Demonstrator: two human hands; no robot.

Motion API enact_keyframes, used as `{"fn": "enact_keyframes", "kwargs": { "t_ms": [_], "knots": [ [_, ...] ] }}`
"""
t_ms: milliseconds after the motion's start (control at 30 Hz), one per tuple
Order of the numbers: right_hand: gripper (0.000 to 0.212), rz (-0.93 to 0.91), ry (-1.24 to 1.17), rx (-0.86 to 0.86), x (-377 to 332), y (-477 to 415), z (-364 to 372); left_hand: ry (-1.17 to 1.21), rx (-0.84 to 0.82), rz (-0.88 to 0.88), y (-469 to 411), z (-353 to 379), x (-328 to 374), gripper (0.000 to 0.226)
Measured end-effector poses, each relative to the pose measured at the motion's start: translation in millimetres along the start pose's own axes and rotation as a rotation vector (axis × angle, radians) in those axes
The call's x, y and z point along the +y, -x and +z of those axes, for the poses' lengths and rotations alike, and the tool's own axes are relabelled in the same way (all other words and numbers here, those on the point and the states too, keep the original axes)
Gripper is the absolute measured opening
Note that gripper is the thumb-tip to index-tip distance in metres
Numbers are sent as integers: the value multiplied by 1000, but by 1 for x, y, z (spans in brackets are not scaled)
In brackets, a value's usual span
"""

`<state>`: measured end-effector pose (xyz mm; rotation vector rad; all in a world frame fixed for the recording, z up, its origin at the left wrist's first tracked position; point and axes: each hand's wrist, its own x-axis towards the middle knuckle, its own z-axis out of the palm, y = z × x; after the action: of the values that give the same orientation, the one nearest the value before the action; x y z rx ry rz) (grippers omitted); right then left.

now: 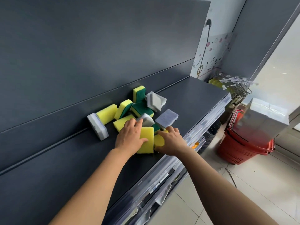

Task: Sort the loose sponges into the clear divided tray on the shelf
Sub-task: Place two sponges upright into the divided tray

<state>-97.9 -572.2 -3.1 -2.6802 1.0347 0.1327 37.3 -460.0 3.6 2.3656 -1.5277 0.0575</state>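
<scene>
1. Work surface: a dark grey shelf point(186, 98) backed by a dark grey panel point(97, 46). Clear plastic strips run along its front edge.
2. Task items: a loose pile of sponges point(142, 108) lies on the shelf near the back panel, some flat and some on edge.
   - A grey-and-white sponge point(97, 126) stands on edge at the left end, touching a yellow sponge point(107, 113).
   - A yellow-and-green sponge point(139, 93) stands upright at the rear, just beside a tilted grey sponge point(155, 100).
   - A lavender-grey sponge point(167, 117) lies flat at the right of the pile.
3. Left hand point(129, 137): palm down, fingers extended forward onto a grey sponge point(146, 120). The thumb presses on the face of a flat yellow sponge point(146, 140). No sponge is clamped.
4. Right hand point(172, 140): palm down near the front edge, fingers curled, thumb tucked below. It grips a second yellow sponge point(158, 140), which touches the flat yellow sponge.
5. Surroundings: stacked red baskets point(240, 148) stand on the tiled floor at the right, with a blurred white box point(263, 120) above them.
</scene>
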Motion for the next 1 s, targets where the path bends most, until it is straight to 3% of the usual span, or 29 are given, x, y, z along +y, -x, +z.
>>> {"fn": "enact_keyframes", "kwargs": {
  "t_ms": [133, 267, 467, 600, 667, 800, 1000],
  "knots": [
    [94, -25, 130, -75, 5, -11, -5, 49, 8, -106, -4, -4, 1, 67],
    [88, -101, 220, -18, 7, -19, -6, 218, -22, -232, -1, -2, 4, 58],
    [70, -189, 32, 1, 6, -24, 0, 333, -21, -374, 9, 13, 12, 37],
    [68, -245, 27, 47, 6, -26, 0, 554, -26, -454, 9, 13, 8, 69],
    [64, -269, 5, 54, 6, -28, -3, 670, -31, -476, 11, 8, 5, 69],
    [51, -273, -192, 101, 0, -31, -11, 732, 62, -537, 22, 2, -4, 35],
    [51, -347, -542, 193, -27, -20, -15, 842, 221, -686, 57, -5, -17, 28]
  ]
}}
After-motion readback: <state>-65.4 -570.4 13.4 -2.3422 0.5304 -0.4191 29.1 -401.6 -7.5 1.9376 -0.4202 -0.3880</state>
